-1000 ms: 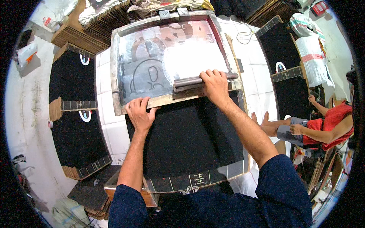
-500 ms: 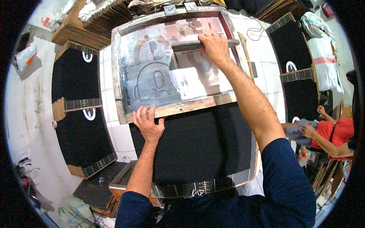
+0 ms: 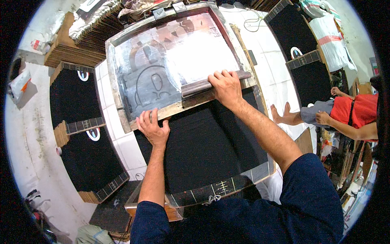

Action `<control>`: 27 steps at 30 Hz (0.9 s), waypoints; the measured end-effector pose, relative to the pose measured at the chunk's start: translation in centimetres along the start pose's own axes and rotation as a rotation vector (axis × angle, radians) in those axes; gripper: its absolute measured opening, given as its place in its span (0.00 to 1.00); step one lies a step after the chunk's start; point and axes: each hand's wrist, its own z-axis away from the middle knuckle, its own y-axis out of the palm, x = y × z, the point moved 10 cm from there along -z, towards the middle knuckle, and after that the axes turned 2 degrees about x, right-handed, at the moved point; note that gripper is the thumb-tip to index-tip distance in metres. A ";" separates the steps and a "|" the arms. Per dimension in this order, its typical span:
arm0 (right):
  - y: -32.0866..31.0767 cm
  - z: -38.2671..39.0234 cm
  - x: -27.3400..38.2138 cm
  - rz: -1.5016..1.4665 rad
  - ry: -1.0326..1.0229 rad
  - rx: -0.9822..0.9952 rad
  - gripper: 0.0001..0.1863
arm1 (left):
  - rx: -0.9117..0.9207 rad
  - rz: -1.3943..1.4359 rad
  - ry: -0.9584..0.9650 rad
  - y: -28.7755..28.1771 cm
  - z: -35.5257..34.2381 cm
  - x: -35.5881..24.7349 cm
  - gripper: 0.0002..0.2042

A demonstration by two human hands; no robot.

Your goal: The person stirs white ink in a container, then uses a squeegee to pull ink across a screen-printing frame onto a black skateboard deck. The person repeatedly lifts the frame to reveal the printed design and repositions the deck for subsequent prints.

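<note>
A wooden-framed printing screen point(image 3: 173, 108) lies tilted over black fabric point(image 3: 199, 154) stretched on a board. Its grey mesh carries faint cartoon-like outlines, with a broad bright white area on the right half. My right hand point(image 3: 227, 90) is wrapped around the handle of a long dark squeegee point(image 3: 197, 88), which sits along the screen's near rail, right of centre. At the near left corner, my left hand point(image 3: 153, 129) grips the wooden rail, fingers over the top and thumb apart. The screen hides the far part of the fabric.
Boards with black fabric and small white-and-blue eye prints point(image 3: 93, 133) line the left; similar boards point(image 3: 310, 75) stand on the right. Stacked cardboard point(image 3: 73, 51) fills the far left. A person in red point(image 3: 351, 106) sits at the right, with bare feet on the white tiles.
My right hand has drawn the squeegee toward me, from the screen's far part to its near rail. White now shows where it passed. My left hand still holds the corner; the view has shifted.
</note>
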 end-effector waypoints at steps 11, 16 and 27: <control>-1.6 -0.8 -1.2 -0.071 0.022 -0.083 0.11 | 0.084 0.075 0.121 -3.7 -3.7 -1.0 0.26; -1.3 -5.4 -2.7 -0.113 -0.005 0.115 0.12 | 0.093 0.088 0.129 -4.3 -4.2 -1.4 0.27; 2.5 -9.3 -4.4 -0.064 -0.059 0.225 0.19 | 0.138 0.128 0.069 -4.1 -4.4 -1.2 0.26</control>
